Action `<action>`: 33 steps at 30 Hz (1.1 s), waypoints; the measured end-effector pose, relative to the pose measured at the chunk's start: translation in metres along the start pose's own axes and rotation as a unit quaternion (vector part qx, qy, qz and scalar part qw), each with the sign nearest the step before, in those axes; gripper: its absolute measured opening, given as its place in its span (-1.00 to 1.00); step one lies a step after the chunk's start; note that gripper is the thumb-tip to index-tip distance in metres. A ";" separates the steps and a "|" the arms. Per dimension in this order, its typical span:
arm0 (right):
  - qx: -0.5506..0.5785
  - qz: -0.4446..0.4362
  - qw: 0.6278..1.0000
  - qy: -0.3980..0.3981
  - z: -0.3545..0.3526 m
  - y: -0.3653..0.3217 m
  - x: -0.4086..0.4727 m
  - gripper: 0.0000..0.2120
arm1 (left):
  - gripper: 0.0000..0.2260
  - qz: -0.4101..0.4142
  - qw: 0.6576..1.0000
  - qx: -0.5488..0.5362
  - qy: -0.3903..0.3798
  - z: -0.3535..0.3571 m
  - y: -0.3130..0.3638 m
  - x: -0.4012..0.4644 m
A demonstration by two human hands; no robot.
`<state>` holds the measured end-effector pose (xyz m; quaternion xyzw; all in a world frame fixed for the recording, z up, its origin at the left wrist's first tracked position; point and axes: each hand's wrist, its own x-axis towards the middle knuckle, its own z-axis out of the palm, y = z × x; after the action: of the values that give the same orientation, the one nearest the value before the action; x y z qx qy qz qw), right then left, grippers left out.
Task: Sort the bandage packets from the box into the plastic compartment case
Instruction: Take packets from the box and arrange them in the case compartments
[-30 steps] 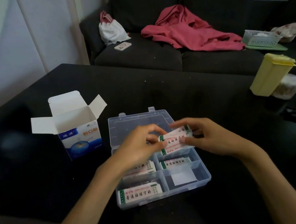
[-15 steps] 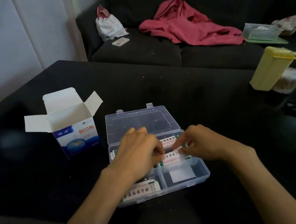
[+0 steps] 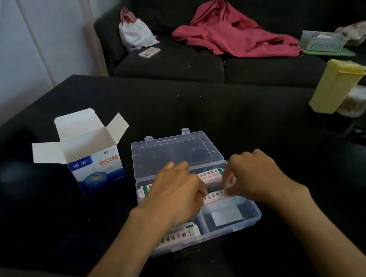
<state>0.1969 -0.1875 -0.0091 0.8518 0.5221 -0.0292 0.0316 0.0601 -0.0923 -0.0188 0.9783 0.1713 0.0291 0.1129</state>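
The clear plastic compartment case (image 3: 254,215) lies open on the black table, its lid (image 3: 174,151) folded back. My left hand (image 3: 176,193) and my right hand (image 3: 252,175) are both down in the case, each pinching an end of a white bandage packet (image 3: 214,197) in the middle right compartment. Another packet (image 3: 210,176) lies in the far right compartment, and one more packet (image 3: 180,235) in the near left compartment. The near right compartment holds a white slip (image 3: 226,215). The blue and white bandage box (image 3: 96,163) stands open to the left of the case.
A yellow lidded container (image 3: 336,85) stands at the table's right edge beside a clear tub (image 3: 355,100). Behind the table is a dark sofa (image 3: 189,65) with a pink garment (image 3: 239,31), a white bag (image 3: 135,33), a phone (image 3: 149,52) and a mesh basket (image 3: 322,40).
Both hands have come down from above the case with the packet and now hold it inside the middle right compartment.
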 end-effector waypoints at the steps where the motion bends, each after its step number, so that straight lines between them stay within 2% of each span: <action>1: -0.017 0.009 1.000 -0.002 0.002 -0.001 0.000 -0.81 | -0.74 -0.002 1.000 0.000 -0.002 0.001 0.000 0.000; 3: -0.023 0.035 0.999 -0.024 0.005 0.000 0.003 -0.77 | -0.73 -0.007 1.000 -0.003 -0.003 0.001 0.000 0.001; 8: 0.050 0.086 0.992 -0.080 0.011 0.001 0.011 -0.75 | -0.76 -0.009 1.000 -0.005 -0.006 -0.001 0.000 -0.001; 12: 0.085 0.089 0.991 -0.058 0.009 0.006 0.012 -0.83 | -0.78 -0.007 1.000 -0.003 -0.018 0.000 -0.001 -0.002; 14: 0.146 0.084 0.984 -0.056 0.001 0.013 0.009 -0.93 | -0.78 -0.007 1.000 -0.001 -0.018 0.000 0.000 -0.001; 18: 0.274 0.090 0.958 -0.003 -0.018 0.016 0.006 -0.92 | -0.79 -0.026 0.998 -0.052 -0.003 -0.008 -0.004 -0.001; 20: 0.317 0.088 0.943 0.051 -0.024 0.008 0.007 -0.92 | -0.81 -0.059 0.991 -0.117 0.039 -0.019 -0.011 -0.005; 22: 0.346 0.064 0.929 0.114 -0.026 -0.007 0.011 -0.93 | -0.82 -0.121 0.970 -0.169 0.129 -0.032 -0.024 -0.013; 24: 0.362 0.023 0.918 0.164 -0.026 -0.031 0.016 -0.89 | -0.81 -0.188 0.928 -0.183 0.266 -0.042 -0.043 -0.027; 26: 0.343 -0.031 0.921 0.181 -0.025 -0.060 0.020 -0.75 | -0.81 -0.242 0.883 -0.134 0.378 -0.047 -0.064 -0.044; 28: 0.296 -0.122 0.927 0.195 -0.024 -0.092 0.028 -0.59 | -0.76 -0.294 0.861 -0.083 0.406 -0.047 -0.088 -0.060; 30: 0.245 -0.201 0.928 0.194 -0.021 -0.121 0.037 -0.46 | -0.76 -0.331 0.858 -0.072 0.387 -0.044 -0.108 -0.073; 32: 0.200 -0.234 0.935 0.176 -0.015 -0.145 0.047 -0.39 | -0.82 -0.356 0.852 -0.105 0.370 -0.041 -0.122 -0.084; 33: 0.188 -0.236 0.938 0.172 -0.012 -0.153 0.051 -0.43 | -0.86 -0.362 0.845 -0.130 0.371 -0.041 -0.125 -0.088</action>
<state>0.0841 -0.0725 -0.0047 0.6868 0.6904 0.0133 -0.2270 -0.0675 0.0011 -0.0100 0.7389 0.5373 0.3695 0.1699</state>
